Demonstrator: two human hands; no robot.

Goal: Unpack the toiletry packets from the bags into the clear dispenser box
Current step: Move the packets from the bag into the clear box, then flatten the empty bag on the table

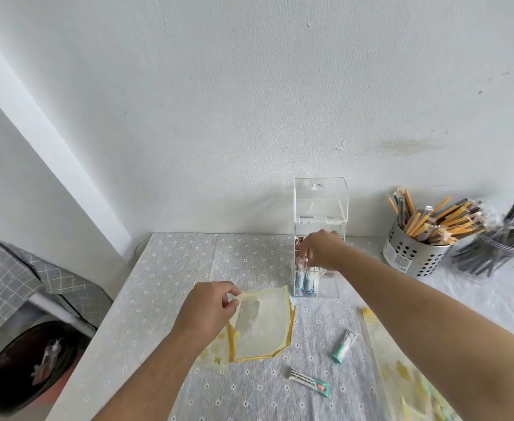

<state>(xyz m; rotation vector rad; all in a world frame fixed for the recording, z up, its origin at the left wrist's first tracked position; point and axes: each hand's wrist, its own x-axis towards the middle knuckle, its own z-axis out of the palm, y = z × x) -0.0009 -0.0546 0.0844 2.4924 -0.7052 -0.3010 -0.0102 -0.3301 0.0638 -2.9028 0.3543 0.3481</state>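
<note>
Our right hand reaches into the open top of the clear dispenser box, fingers curled down around something; we cannot tell whether they grip a packet, since the hand hides the opening. Below the fingers, blue packets stand upright in the box's lower part, long axes vertical. The box's lid is tipped up toward 12 o'clock against the wall.

Our left hand pinches the top corner of a yellow-trimmed mesh bag, which lies flat on the flowered tablecloth; the bag's contents are hard to make out through the mesh.

At 4 o'clock from the bag, a green-capped packet lies with its long axis running from 1 to 7 o'clock, cap end nearest us. Nearer still, a second packet lies nearly crosswise, green end toward 4 o'clock. Another bag is partly hidden under our right forearm and cut off by the lower edge.

At 3 o'clock from the box stands a perforated metal cup of wrapped sticks.
</note>
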